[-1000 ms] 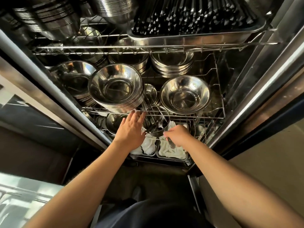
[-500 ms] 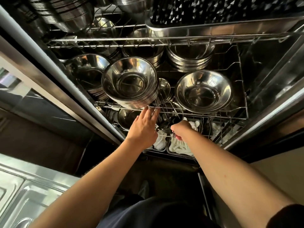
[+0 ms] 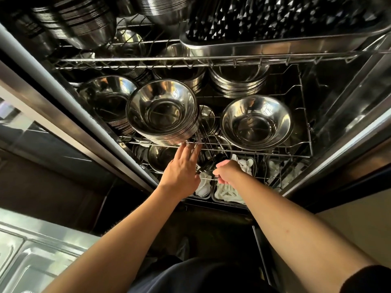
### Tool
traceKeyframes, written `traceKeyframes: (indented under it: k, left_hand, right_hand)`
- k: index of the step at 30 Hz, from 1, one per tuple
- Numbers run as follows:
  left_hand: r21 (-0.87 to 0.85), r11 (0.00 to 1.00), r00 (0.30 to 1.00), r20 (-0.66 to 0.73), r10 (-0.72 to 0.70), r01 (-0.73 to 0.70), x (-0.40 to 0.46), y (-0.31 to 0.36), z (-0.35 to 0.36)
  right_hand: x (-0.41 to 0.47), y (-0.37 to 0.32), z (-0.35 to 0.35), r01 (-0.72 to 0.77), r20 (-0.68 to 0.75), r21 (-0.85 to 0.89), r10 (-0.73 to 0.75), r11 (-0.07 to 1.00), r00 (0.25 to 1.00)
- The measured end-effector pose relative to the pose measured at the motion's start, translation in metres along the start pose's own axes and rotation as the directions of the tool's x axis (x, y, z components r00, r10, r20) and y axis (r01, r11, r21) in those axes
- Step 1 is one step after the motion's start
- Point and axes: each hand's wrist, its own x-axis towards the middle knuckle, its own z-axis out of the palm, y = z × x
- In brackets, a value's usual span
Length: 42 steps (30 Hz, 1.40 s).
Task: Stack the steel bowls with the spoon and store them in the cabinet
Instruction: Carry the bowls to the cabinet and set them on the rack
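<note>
A tall stack of steel bowls [image 3: 163, 111] sits on the middle wire shelf [image 3: 264, 152] of the open cabinet. A single steel bowl [image 3: 257, 121] stands to its right, and another stack [image 3: 108, 100] to its left. My left hand [image 3: 182, 169] is open, its fingertips touching the shelf's front wire just under the tall stack. My right hand [image 3: 227, 171] is a closed fist below that shelf, gripping a slim metal handle that looks like the spoon [image 3: 209, 163]. The dark end of it points left toward my left hand. Most of it is hidden.
More bowl stacks [image 3: 239, 81] stand at the shelf's back. The lower shelf holds a bowl [image 3: 160, 157] and trays of white items [image 3: 226, 193]. The top rack carries a utensil tray [image 3: 275, 45] and bowl stacks [image 3: 76, 22]. Door frames flank both sides; a steel counter [image 3: 31, 261] lies lower left.
The view has shifted, so the cabinet sits further right in frame. My left fingertips stay at the shelf's front wire. The right fist stays closed in about the same spot.
</note>
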Motion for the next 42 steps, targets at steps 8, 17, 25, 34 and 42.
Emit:
traceKeyframes:
  k: [8, 17, 25, 34, 42]
  left_hand:
    - [-0.034, 0.999, 1.000, -0.025, 0.004, -0.004, -0.003, 0.002, 0.000]
    - [0.077, 0.997, 1.000, 0.020, 0.007, -0.009, 0.005, 0.010, -0.017]
    - [-0.003, 0.999, 0.999, 0.030, 0.041, -0.041, 0.029, 0.037, -0.042]
    - [-0.129, 0.974, 0.983, 0.000, 0.186, -0.184, 0.060, 0.060, -0.047]
    - [-0.122, 0.982, 0.988, 0.038, 0.148, -0.143, 0.061, 0.062, -0.035]
  right_hand:
    - [-0.014, 0.018, -0.021, 0.186, 0.034, -0.267, -0.184, 0.946, 0.982]
    - [-0.096, 0.019, -0.076, 0.461, 0.034, -0.568, -0.541, 0.682, 0.841]
    - [-0.133, -0.007, -0.116, 0.540, -0.169, -0.581, -0.740, 0.609, 0.651]
    - [-0.123, -0.035, -0.134, 0.279, -0.321, -0.609, -0.553, 0.742, 0.769]
    - [-0.113, -0.035, -0.132, 0.306, -0.318, -0.574, -0.551, 0.760, 0.771]
